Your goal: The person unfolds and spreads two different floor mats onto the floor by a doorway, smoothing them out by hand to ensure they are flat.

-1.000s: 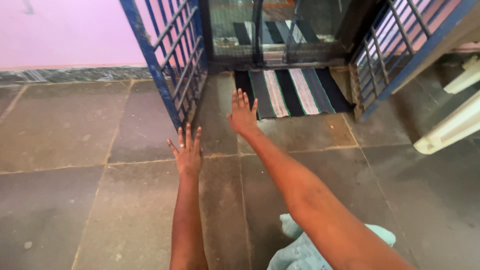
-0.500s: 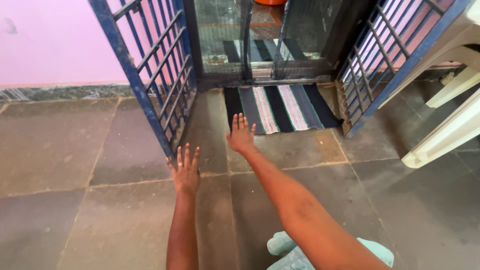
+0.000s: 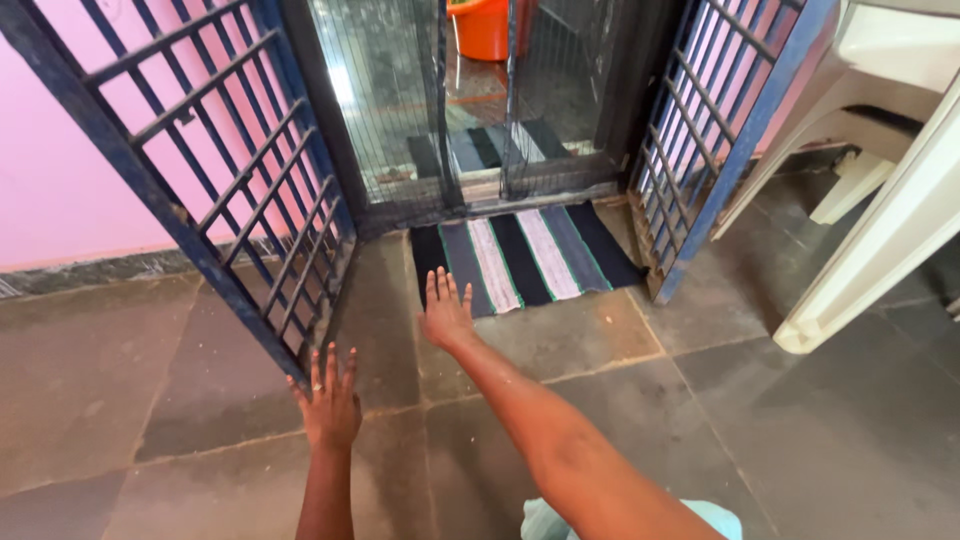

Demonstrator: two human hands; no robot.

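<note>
Just one head cam, looking down and forward over both outstretched arms at the stone floor [image 3: 800,440], striped mat [image 3: 520,255] and gate [image 3: 220,200] close ahead.

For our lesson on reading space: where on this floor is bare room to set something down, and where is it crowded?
Bare stone floor spreads left of the left hand, below the pink wall. More lies between the right hand and the white chair. The doorway is crowded: striped mat, blue gate.
</note>
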